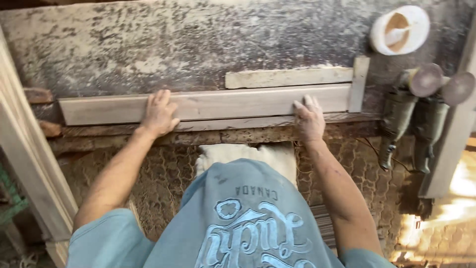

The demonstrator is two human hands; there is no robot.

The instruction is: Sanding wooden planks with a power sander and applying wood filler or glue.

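- Left hand (159,113) is lying flat across the long wooden board (208,105), fingers spread over its top face, palm pressing down rather than curling around anything.
- Right hand (309,118) is doing much the same further along the same board, fingers extended on the wood near its right-hand stretch; whether the thumb is hooking under the near edge is hard to tell from this angle.
- So neither hand is closing into a grasp: both are open and bearing on the board.
- The board is running left to right across the workbench (148,44), its long axis crosswise to the person, sitting just at the near edge of the dusty top.
- Its right end is butting against a short upright wooden stop (359,83), and a shorter strip of wood (287,77) is lying just behind it, parallel.
- The right hand is the nearer one to that stop; the left is sitting well toward the other, free end.
- Off to the right, two power tools (411,114) are hanging over the bench edge.
- A white roll of tape (399,30) is resting at the far right corner.
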